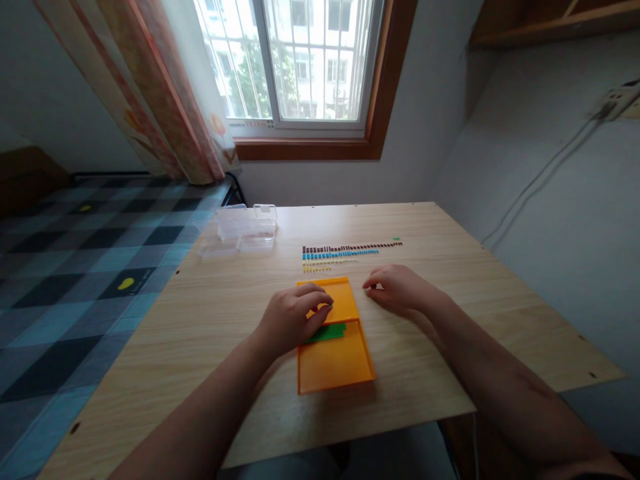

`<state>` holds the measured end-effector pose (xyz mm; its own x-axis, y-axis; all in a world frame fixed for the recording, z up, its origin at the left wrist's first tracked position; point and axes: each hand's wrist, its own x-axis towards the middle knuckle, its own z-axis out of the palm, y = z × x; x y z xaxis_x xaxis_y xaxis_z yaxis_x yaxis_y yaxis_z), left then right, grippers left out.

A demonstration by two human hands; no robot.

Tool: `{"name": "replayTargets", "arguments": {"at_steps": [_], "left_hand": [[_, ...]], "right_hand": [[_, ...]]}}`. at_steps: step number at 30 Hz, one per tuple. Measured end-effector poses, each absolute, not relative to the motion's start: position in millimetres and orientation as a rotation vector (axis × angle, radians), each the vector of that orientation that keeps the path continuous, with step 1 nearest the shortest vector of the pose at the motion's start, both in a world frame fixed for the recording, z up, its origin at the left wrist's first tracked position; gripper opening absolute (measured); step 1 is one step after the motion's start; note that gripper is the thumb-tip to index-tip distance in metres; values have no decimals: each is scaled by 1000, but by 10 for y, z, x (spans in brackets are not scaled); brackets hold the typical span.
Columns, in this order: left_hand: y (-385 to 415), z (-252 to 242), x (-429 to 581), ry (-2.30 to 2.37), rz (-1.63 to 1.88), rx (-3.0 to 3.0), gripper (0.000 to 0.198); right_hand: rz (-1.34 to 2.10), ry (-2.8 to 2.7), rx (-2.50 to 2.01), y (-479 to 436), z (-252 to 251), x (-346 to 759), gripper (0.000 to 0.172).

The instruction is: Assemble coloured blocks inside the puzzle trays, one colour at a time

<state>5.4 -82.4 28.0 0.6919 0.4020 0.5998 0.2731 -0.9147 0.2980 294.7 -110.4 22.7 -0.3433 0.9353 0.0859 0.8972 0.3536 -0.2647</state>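
Open orange case (336, 365), set near the middle of the tabletop (235, 373), with a flat green piece (329, 333) lying in its nearer half, beside the dividing ridge. The left hand (295, 313) reaches over the case; its thumb and index finger come nearly together above the farther half. A tiny dark speck shows at their tips, but whether they pinch it cannot be told. The right hand (397, 287) rests just right of the case, fingers curled, thumb near the index finger; whether anything is held is hidden. Beyond the case run a brown row (350, 248), a blue row (340, 255) and yellow rows (317, 270) of small pieces, with green bits (397, 239) near the brown row's right end. Clear boxes (247, 227) stand at far left. The step in hand appears to be fine handling of small pieces; the next move would call for a light fingertip grip, clear of the rows.
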Motion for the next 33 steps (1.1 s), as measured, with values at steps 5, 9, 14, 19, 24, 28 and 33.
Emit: {"name": "replayTargets", "arguments": {"at_steps": [5, 9, 14, 19, 24, 28, 33], "left_hand": [[-833, 282, 62, 474, 1031, 2707, 16], [-873, 279, 84, 446, 1136, 2653, 14], [-924, 273, 102, 405, 1306, 2616, 14], [-947, 286, 109, 403, 1369, 2596, 10], [-965, 289, 108, 440, 1405, 2589, 12], [-984, 302, 103, 475, 1421, 2609, 12], [-981, 333, 101, 459, 1403, 2670, 8]], "right_hand": [[312, -2246, -1348, -1149, 295, 2862, 21], [643, -2102, -1056, -1228, 305, 2626, 20], [896, -1963, -969, -1306, 292, 2427, 26], [1013, -1759, -994, -1305, 213, 2383, 26], [1077, -1655, -958, -1301, 164, 2330, 29], [1119, -1644, -980, -1297, 155, 2321, 33], [1115, -1687, -1013, -1291, 164, 2352, 31]]}}
